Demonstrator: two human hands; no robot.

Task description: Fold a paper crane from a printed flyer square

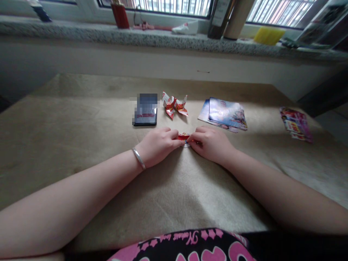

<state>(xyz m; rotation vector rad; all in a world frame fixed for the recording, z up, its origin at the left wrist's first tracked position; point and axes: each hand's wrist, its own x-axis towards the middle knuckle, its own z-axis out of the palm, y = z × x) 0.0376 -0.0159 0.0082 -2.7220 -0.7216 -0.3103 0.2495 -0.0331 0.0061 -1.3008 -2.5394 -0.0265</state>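
Note:
Between my two hands lies a small folded piece of red and white printed paper, low on the table. My left hand, with a silver bangle at the wrist, pinches its left end. On the right end, the fingers of my right hand are closed. Much of the paper is covered by my fingertips. Just beyond it stand folded red and white paper shapes with pointed tips, touching or close together; I cannot tell whether they are joined.
Left of the folded shapes lies a phone, its screen blurred. Printed sheets overlap at the right, and colourful cut paper lies farther right. Behind the brown table, a granite windowsill bears a red container and a yellow sponge-like block.

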